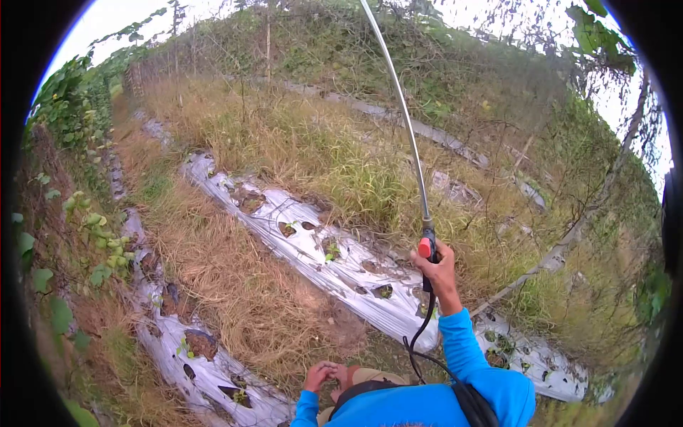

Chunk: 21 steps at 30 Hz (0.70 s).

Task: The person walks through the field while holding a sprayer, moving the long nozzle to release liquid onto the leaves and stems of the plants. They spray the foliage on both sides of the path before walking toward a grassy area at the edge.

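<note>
My right hand [440,274] is wrapped round the black handle of a spray wand [408,117], with the thumb beside its red trigger button [425,248]. The long metal tube rises from the handle, curving a little left, and its tip runs out of view at the top. A black hose [429,317] drops from the handle and loops toward my body. Low in the view, my left hand [320,375] is by my leg with its fingers curled in. Whether anything is inside them is hidden.
Beds under silvery plastic mulch [313,252] run diagonally, with torn holes and small seedlings [331,250]. Dry grass [213,285] lies between them. Tall weeds [370,174] stand beyond. A leaning pole [555,260] is at right; leafy vines [64,92] climb at left.
</note>
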### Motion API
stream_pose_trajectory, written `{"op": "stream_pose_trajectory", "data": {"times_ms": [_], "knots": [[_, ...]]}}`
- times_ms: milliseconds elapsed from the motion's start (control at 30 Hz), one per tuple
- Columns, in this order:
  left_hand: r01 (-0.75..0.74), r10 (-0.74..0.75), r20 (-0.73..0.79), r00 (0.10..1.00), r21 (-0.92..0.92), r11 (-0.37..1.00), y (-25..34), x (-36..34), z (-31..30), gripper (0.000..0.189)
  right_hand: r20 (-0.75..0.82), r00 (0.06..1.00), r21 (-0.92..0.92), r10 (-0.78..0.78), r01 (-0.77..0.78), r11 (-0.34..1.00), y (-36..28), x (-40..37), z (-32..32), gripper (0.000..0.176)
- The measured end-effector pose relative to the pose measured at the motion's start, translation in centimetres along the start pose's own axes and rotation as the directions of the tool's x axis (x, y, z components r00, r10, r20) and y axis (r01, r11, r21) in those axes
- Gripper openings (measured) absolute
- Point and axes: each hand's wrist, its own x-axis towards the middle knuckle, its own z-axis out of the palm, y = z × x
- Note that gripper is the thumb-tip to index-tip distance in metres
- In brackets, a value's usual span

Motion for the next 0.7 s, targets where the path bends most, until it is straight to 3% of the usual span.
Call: {"op": "stream_pose_trajectory", "data": {"times_ms": [100, 200, 333, 433, 500, 567, 700], "knots": [[0.02, -0.02, 0.029, 0.999, 0.004, 1.0, -1.4, -1.1, 1.5, 0.022, -0.018, 1.0, 0.034, -0.019, 0.02, 0.999, -1.3, -0.6, -3.1, 0.03], [-0.008, 0.009, -0.017, 1.0, 0.043, 0.999, -3.0, -1.5, 1.1, 0.024, -0.021, 0.999, 0.198, 0.032, -0.027, 0.98, -2.4, -0.4, -5.8, 0.029], [-0.06, 0.065, -0.088, 0.994, 0.059, 0.996, -1.1, -3.4, 2.8, 0.024, -0.012, 1.0, 0.264, 0.013, -0.009, 0.965, -3.6, 1.3, -9.8, 0.031], [-0.101, 0.11, -0.135, 0.985, 0.068, 0.993, -3.0, -3.7, 3.5, 0.024, -0.022, 0.999, 0.3, 0.039, -0.031, 0.953, -4.1, 1.1, -12.5, 0.033], [-0.123, 0.137, -0.147, 0.98, 0.104, 0.987, -4.3, -3.8, 4.4, 0.024, 0.081, 0.995, 0.396, -0.057, 0.02, 0.918, -3.1, 0.3, -15.0, 0.034], [-0.101, 0.143, -0.231, 0.962, 0.186, 0.977, -5.6, -4.1, 7.5, 0.027, 0.098, 0.995, 0.377, -0.036, -0.003, 0.926, -0.4, -1.5, -17.9, 0.034], [-0.1, 0.139, -0.266, 0.954, 0.156, 0.983, -10.7, -5.5, 16.1, 0.026, 0.224, 0.974, 0.377, -0.021, -0.066, 0.924, 5.8, -7.0, -26.8, 0.031]]}}
